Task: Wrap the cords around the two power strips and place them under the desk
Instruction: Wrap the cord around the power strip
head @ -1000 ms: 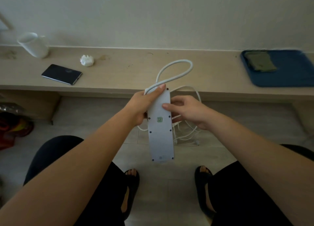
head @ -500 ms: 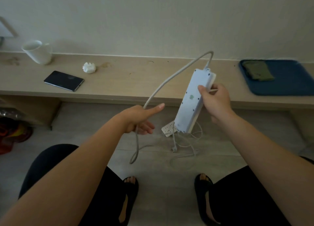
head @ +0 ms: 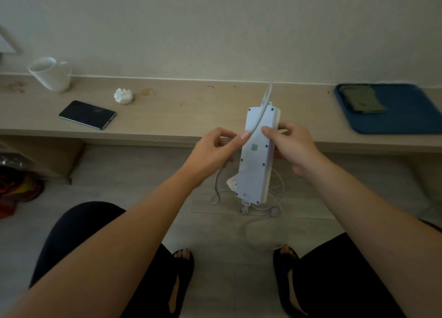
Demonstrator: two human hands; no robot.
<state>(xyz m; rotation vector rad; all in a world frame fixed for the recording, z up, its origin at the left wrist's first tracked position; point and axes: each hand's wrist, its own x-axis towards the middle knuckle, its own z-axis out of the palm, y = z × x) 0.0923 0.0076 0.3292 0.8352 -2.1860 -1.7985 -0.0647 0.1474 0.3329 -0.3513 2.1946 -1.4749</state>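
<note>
A white power strip [head: 257,159] hangs upright in front of the desk, its back side with a green sticker facing me. My right hand [head: 290,145] grips its right edge near the top. Its white cord [head: 259,116] leaves the top end, bends down across the back and passes into my left hand [head: 215,150], which pinches it between thumb and finger; the rest dangles to the floor. The second power strip [head: 232,182] lies on the floor behind the held one, mostly hidden, with its loose cord [head: 260,216] tangled around it.
The wooden desk [head: 181,112] runs along the wall. On it sit a white mug [head: 51,74], a dark phone [head: 87,114], a crumpled tissue [head: 123,96] and a blue tray [head: 394,114] holding a green cloth. A coloured bag [head: 16,188] lies under the desk at left.
My right hand brought the strip back to upright in the centre. My left hand rose and laid the cord down across the strip's back.
</note>
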